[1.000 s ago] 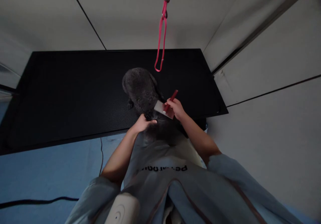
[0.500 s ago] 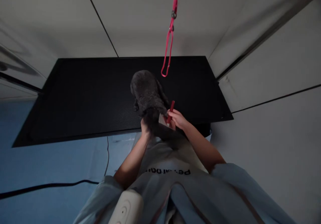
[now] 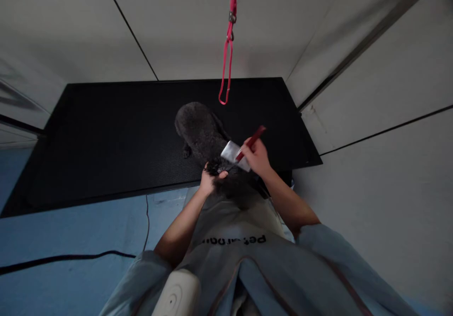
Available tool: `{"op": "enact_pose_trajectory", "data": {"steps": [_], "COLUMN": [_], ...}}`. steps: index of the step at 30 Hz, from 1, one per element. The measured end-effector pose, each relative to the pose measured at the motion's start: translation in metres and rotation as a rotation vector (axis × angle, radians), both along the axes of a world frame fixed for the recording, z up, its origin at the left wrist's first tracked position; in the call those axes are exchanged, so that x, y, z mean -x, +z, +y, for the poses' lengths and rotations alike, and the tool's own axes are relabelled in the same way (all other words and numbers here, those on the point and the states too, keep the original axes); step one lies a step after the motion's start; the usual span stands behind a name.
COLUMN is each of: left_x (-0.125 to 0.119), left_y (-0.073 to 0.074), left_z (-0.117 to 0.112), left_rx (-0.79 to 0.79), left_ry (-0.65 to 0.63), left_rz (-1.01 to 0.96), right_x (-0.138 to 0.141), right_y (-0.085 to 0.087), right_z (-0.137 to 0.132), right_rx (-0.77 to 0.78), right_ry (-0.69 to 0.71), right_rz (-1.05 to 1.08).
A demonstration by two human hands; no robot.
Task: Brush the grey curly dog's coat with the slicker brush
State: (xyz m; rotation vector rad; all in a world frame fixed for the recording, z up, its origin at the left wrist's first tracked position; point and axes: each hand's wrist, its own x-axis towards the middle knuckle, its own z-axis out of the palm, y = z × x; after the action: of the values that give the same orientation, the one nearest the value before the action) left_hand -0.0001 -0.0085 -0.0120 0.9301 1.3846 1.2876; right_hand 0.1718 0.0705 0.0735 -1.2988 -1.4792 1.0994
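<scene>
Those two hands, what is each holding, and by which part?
The right hand holds a brush by its red handle. The left hand clasps the dark-furred animal at the end nearest the apron; which body part cannot be told.

Pink looped strap (image 3: 230,29) before pale wall (image 3: 184,28); thick black cable (image 3: 71,257) on blue floor (image 3: 92,228)

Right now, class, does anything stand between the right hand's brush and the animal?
Nothing visible does. The right hand holds the brush at the animal; the left hand grips the animal left of the brush, and the pink loop hangs farther off.
</scene>
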Motion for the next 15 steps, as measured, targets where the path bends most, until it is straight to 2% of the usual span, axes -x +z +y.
{"op": "enact_pose_trajectory", "data": {"steps": [2, 3, 6, 7, 10, 11, 14, 15], "left_x": [-0.003, -0.004, -0.009, -0.011, -0.013, -0.013, -0.011, -0.011], "left_y": [-0.001, -0.002, -0.005, -0.007, -0.012, -0.014, -0.018, -0.019], "left_z": [-0.001, -0.002, -0.005, -0.006, -0.009, -0.01, -0.01, -0.01], "left_rx": [-0.014, -0.026, -0.061, -0.068, -0.075, -0.08, -0.099, -0.103], "left_ry": [-0.017, -0.014, 0.027, 0.027, 0.01, 0.006, 0.024, 0.016], "left_rz": [0.015, 0.03, 0.05, 0.034, -0.018, -0.015, 0.074, 0.089], "right_x": [0.0, 0.0, 0.0, 0.001, 0.001, 0.001, 0.0, 0.0], "right_y": [-0.003, -0.004, -0.006, -0.007, -0.007, -0.006, -0.003, -0.002], "right_z": [0.0, 0.0, 0.001, 0.001, 0.001, 0.001, 0.001, 0.0], "right_rx": [0.101, 0.107, -0.013, -0.022, 0.088, 0.101, -0.013, -0.04], "right_ry": [0.14, 0.121, -0.092, -0.064, 0.185, 0.189, -0.03, -0.035], "right_rz": [-0.003, -0.01, -0.035, -0.039, -0.033, -0.042, -0.086, -0.088]}}
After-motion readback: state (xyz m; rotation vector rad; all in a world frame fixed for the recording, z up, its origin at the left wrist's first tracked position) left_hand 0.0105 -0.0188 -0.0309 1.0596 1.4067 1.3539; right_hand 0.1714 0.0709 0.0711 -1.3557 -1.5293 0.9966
